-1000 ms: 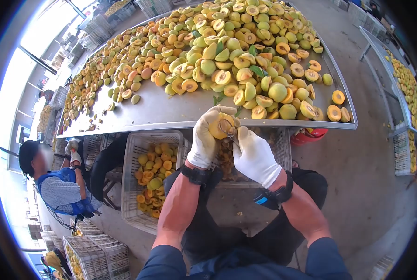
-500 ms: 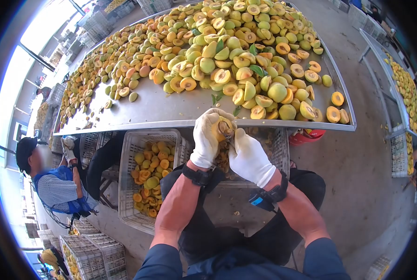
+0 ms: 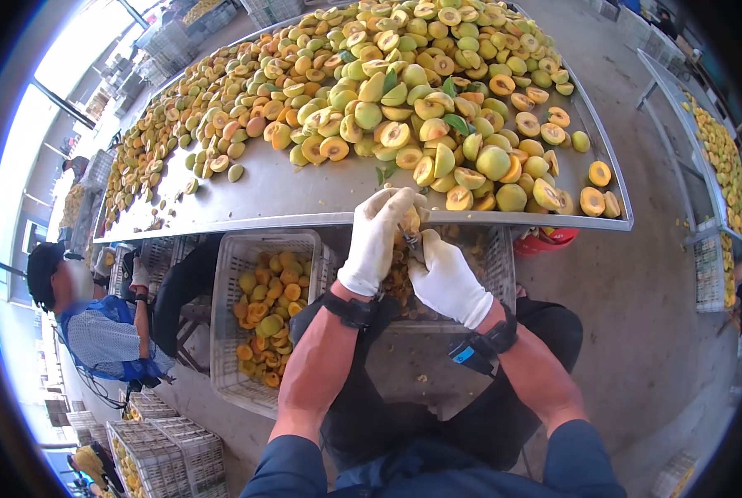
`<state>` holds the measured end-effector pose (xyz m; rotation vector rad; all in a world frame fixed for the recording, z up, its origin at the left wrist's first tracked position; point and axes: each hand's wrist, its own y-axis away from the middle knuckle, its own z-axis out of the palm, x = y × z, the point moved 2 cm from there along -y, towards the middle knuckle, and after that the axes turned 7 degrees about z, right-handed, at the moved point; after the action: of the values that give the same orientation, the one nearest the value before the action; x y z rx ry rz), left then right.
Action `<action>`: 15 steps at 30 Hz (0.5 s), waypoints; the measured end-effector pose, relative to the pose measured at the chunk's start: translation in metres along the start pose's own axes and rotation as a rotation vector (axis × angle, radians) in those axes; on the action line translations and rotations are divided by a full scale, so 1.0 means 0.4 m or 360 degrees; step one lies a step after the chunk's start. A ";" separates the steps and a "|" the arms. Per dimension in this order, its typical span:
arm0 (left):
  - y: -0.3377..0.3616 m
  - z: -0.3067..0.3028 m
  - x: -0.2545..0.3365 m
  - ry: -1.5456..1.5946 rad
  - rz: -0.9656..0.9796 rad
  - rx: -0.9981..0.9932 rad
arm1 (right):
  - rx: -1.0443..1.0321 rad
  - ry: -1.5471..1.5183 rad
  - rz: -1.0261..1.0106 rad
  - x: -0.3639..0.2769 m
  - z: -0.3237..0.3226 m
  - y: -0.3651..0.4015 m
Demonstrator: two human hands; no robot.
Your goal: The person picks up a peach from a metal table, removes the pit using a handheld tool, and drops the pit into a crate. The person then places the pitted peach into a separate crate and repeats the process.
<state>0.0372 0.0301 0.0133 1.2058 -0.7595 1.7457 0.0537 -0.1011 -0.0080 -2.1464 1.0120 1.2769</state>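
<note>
My left hand (image 3: 377, 236), in a white glove, is closed around a yellow fruit half (image 3: 413, 219) at the table's front edge. My right hand (image 3: 447, 278), also gloved, pinches a small metal tool (image 3: 412, 241) whose tip is at the fruit. Fingers hide much of the fruit and the tool's handle. Behind my hands, a big heap of halved yellow-green fruit (image 3: 371, 114) lies on the metal table (image 3: 304, 192). Just below them, partly hidden, is a crate (image 3: 501, 278) with fruit scraps.
A white crate of fruit halves (image 3: 221, 332) stands left of my legs. A red container (image 3: 547, 241) is under the table's right end. Another person (image 3: 114, 332) sits at the far left. Stacked crates (image 3: 167, 452) are at the lower left, and a second fruit table (image 3: 678, 108) is at right.
My left hand has tilted and its fingers now reach over the fruit. The right hand with the tool has shifted slightly. At left, the other person's hands have moved apart.
</note>
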 end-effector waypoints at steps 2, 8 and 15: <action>0.002 -0.005 -0.017 0.0009 0.0008 0.0145 | -0.0013 -0.0034 0.0043 0.003 0.013 0.000; 0.019 -0.016 -0.026 0.0202 0.0229 0.0385 | -0.0169 -0.0237 0.0005 0.000 0.026 0.001; 0.023 -0.012 -0.007 0.0120 0.0276 0.0245 | -0.0481 -0.0573 0.0121 -0.019 0.004 -0.003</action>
<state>0.0275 0.0293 0.0089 1.1975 -0.7132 2.0120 0.0515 -0.0964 -0.0020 -1.9910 0.7954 1.8723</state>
